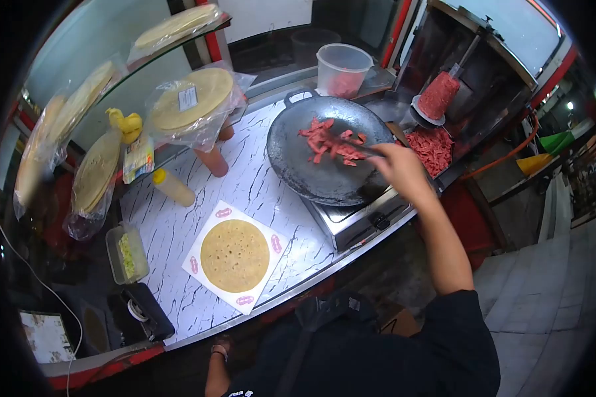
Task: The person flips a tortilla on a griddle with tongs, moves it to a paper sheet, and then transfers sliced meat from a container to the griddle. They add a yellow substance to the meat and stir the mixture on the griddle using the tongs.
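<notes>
My right hand (400, 171) is closed around the handle of a dark spatula-like utensil (369, 151), whose blurred far end is among the meat. Strips of reddish meat (329, 141) lie heaped in the middle of a wide black pan (298, 175). The pan rests on a silver gas stove (346, 223). Low by the counter's front edge hangs my left hand (223, 345), away from the food; its fingers are too small and dark to make out. A round flatbread (235, 255) lies flat on a white printed paper sheet (222, 213) left of the stove.
Two sauce bottles (174, 188) and a tub of shredded greens (127, 254) stand on the left. Bagged flatbreads (191, 99) sit behind. At the right are a meat cone (438, 96) on a vertical spit and cut meat (430, 151); a clear bucket (343, 63) stands behind the pan.
</notes>
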Demonstrator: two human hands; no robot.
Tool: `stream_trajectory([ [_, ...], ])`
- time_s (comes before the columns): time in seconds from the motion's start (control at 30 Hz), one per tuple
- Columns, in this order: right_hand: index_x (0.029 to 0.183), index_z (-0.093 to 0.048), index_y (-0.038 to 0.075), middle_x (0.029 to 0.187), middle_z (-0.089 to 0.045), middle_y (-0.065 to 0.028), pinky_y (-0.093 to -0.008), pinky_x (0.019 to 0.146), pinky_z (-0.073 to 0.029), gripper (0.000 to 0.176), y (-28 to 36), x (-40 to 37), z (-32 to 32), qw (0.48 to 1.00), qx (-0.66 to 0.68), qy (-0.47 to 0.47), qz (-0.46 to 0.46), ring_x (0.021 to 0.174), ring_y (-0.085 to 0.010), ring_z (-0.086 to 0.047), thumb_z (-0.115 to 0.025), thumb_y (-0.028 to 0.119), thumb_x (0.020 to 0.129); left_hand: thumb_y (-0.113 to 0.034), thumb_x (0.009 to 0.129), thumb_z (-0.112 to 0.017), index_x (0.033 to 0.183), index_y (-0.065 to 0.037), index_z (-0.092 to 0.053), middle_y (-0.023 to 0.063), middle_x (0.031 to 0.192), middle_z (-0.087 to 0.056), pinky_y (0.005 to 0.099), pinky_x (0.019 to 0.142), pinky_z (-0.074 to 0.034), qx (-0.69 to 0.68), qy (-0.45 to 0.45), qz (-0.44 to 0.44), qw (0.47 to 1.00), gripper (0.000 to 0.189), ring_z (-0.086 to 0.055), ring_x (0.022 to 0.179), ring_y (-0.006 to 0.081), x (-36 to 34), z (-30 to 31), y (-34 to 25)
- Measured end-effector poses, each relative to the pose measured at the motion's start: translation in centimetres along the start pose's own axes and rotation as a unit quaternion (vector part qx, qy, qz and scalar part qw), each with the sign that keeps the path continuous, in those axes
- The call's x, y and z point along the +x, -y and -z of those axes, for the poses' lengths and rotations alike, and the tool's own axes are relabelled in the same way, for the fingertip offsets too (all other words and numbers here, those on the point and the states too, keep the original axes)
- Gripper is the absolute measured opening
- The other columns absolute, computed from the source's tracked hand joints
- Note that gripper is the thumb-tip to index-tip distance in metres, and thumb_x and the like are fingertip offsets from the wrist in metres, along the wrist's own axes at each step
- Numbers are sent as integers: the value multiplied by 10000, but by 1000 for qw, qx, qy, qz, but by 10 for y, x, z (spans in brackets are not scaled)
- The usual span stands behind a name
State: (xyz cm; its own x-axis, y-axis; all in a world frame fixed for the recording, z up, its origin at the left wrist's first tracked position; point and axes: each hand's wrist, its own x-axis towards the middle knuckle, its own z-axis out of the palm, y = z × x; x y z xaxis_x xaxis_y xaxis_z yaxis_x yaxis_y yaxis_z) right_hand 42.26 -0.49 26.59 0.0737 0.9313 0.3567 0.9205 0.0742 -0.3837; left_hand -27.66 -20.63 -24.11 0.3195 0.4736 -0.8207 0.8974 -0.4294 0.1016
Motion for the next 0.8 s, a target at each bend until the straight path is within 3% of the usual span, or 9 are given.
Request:
stream_trajectory([
  [0.03, 1129, -742, 10, 1018, -746, -204, -436, 822, -559, 305, -10, -8, 12, 998, 24, -30, -51, 934, -380, -729, -745, 231, 919, -375, 938, -600, 1214, -190, -737, 150, 1309, -695, 500, 1032, -520, 4, -64, 24, 998, 360, -670, 1192, 360, -10, 9, 2],
  [0.13, 1141, -744, -5, 930, -768, -187, -380, 773, -567, 309, -31, -37, 49, 996, 26, -46, -69, 842, -267, -764, -745, 192, 903, -419, 940, -611, 1268, -184, -698, 174, 1326, -679, 498, 1018, -525, -10, -25, 21, 999, 413, -665, 1184, 381, -7, -19, 13],
  [0.23, 1159, -734, -10, 952, -770, -182, -378, 787, -566, 337, -48, -71, 14, 983, 93, 19, -157, 856, -276, -760, -747, 214, 907, -464, 943, -623, 1322, -178, -659, 197, 1343, -663, 496, 1004, -530, 52, -13, -19, 998, 476, -661, 1175, 402, -22, -17, 9],
  [0.27, 1179, -727, 3, 983, -762, -194, -385, 798, -565, 361, -31, -70, 3, 991, 73, 11, -108, 856, -319, -749, -754, 241, 910, -479, 944, -626, 1339, -176, -646, 205, 1349, -658, 495, 999, -532, 132, -23, -46, 990, 499, -659, 1173, 409, -33, -13, 7],
  [0.3, 1177, -728, 19, 997, -752, -192, -402, 791, -562, 352, -34, -64, -12, 999, 30, -23, 7, 862, -356, -732, -762, 243, 907, -463, 958, -603, 1341, -169, -648, 201, 1350, -659, 494, 1006, -530, 81, 4, -44, 996, 485, -656, 1185, 399, -29, -20, 9],
  [0.47, 1154, -734, 37, 1019, -739, -195, -450, 843, -543, 330, -34, 5, -1, 997, 23, -68, 16, 938, -381, -712, -751, 260, 912, -381, 1030, -489, 1350, -133, -659, 177, 1359, -667, 489, 1041, -521, 100, 71, -60, 991, 439, -642, 1246, 353, -48, 5, -9],
  [0.6, 1084, -761, 34, 1022, -742, -196, -462, 861, -548, 311, -34, 17, -23, 999, -43, -4, 24, 959, -389, -711, -759, 286, 901, -454, 885, -711, 1304, -152, -669, 195, 1313, -679, 515, 1003, -534, 2, 45, -18, 999, 518, -660, 1204, 383, -14, 1, 9],
  [0.77, 1077, -766, 24, 993, -748, -203, -461, 813, -558, 328, -41, 36, 40, 999, 41, 13, 31, 902, -405, -721, -762, 297, 896, -470, 984, -590, 1458, -135, -548, 156, 1527, -532, 523, 1214, -335, -29, -7, 29, 999, 582, -452, 1450, 364, -25, 19, -39],
  [0.8, 1088, -765, 29, 990, -748, -206, -461, 809, -559, 341, -44, 46, 35, 998, 9, -8, 60, 903, -409, -720, -757, 312, 899, -463, 1021, -501, 1353, -129, -653, 178, 1364, -661, 512, 1138, -440, 9, -7, 16, 1000, 495, -578, 1333, 372, -20, 15, -45],
])
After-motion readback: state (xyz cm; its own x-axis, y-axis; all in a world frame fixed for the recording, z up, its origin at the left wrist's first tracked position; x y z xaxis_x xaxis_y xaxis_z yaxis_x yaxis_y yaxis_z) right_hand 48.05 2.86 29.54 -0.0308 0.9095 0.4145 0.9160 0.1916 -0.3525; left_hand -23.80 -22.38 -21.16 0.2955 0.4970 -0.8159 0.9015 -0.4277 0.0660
